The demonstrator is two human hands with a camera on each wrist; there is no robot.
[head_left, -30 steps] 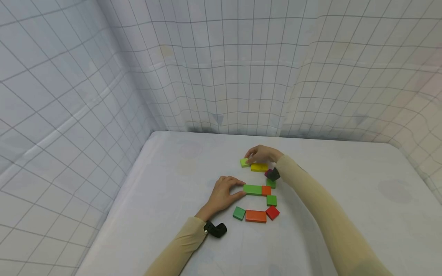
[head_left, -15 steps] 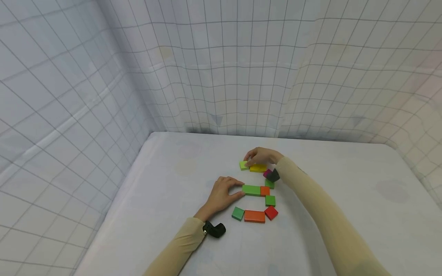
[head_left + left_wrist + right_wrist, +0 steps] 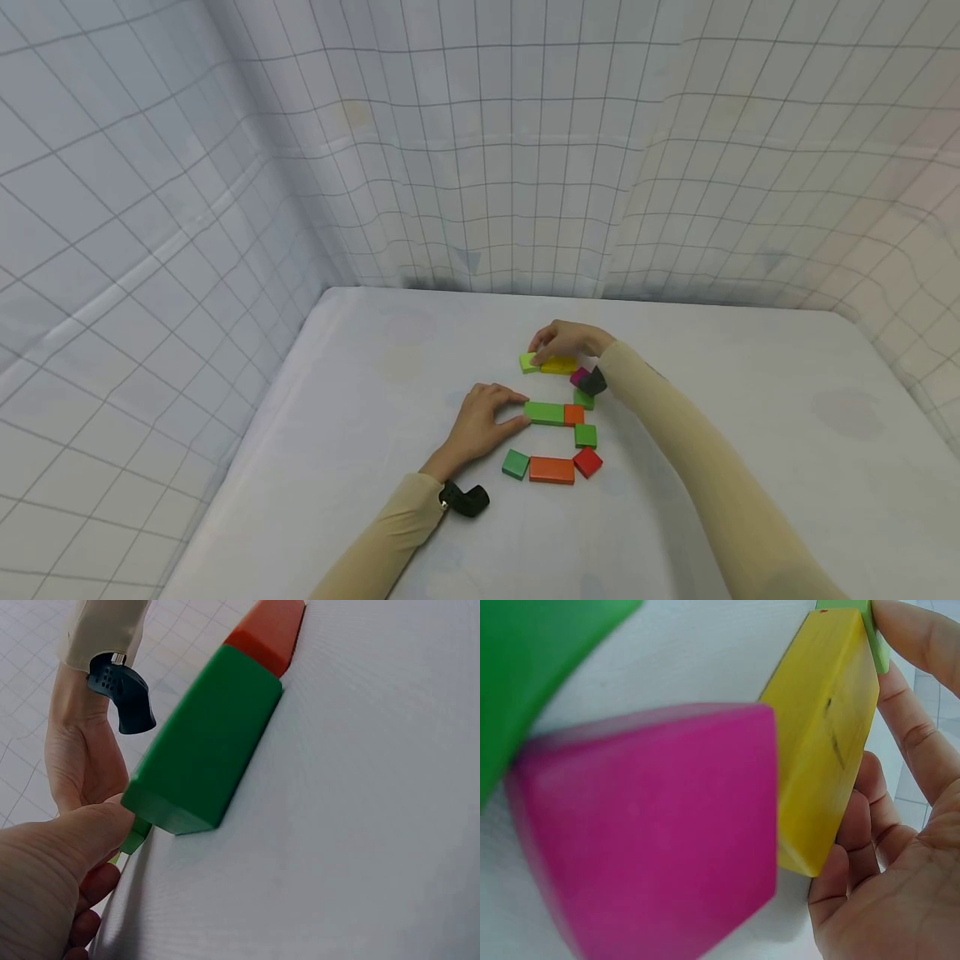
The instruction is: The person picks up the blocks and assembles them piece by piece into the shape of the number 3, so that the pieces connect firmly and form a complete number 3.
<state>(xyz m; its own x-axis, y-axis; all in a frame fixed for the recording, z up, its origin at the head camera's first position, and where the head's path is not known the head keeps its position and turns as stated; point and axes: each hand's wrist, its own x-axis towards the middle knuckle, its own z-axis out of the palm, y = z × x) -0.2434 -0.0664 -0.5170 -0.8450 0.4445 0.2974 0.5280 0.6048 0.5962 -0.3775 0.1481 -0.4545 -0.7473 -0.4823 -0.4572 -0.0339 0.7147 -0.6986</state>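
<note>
In the head view my right hand [image 3: 570,337] pinches a small light green block [image 3: 528,363] at the left end of a yellow block [image 3: 558,366]. The right wrist view shows several fingers along the yellow block's side. Lower down, my left hand [image 3: 478,427] holds the left end of a long green block [image 3: 545,413] between thumb and index finger. A small orange block [image 3: 573,415] adjoins its right end. In the left wrist view the thumb partly hides that long block behind a nearer green block [image 3: 202,742].
Below lie a dark green block [image 3: 515,464], a long orange block [image 3: 552,471] and a red block [image 3: 588,462]. Green blocks [image 3: 586,437] and a magenta block [image 3: 578,377] join the rows on the right. Gridded curtains [image 3: 480,167] surround the white table [image 3: 360,375].
The right hand has drawn the light green block slightly toward me, more in line with the yellow block. The left hand keeps its place. The whole head view shifts a little.
</note>
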